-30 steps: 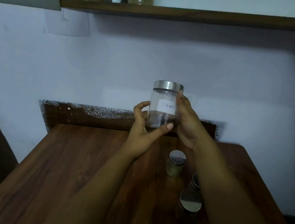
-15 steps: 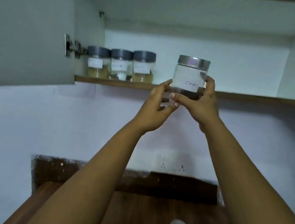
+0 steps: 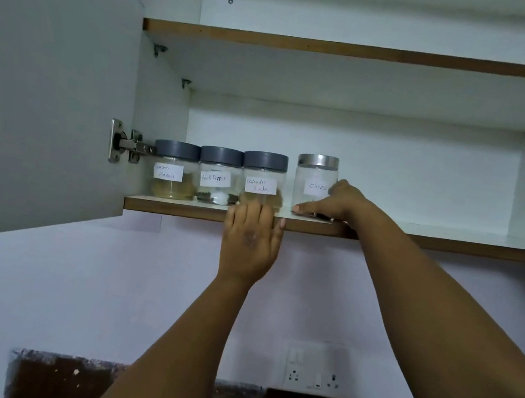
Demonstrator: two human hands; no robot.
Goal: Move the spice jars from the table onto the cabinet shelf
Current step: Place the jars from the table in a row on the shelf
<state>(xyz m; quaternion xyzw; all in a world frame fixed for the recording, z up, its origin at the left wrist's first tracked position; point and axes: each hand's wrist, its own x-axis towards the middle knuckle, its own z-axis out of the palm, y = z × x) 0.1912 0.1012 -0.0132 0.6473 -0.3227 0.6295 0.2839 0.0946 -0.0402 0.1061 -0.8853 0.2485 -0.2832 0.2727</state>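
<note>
Cloves jar (image 3: 312,186): upright on the lower cabinet shelf (image 3: 455,243), centre-right of frame, steel lid up, long axis vertical, label facing the camera
Right hand (image 3: 333,203): curled round the jar's right side and base, thumb along the bottom front edge
Left hand (image 3: 251,238): fingers straight and relaxed, tips over the shelf's front edge below the coriander jar (image 3: 262,179), holding nothing
Neighbours: garam masala jar (image 3: 174,170) and black pepper jar (image 3: 218,175), grey-lidded, in a row left of centre
</note>
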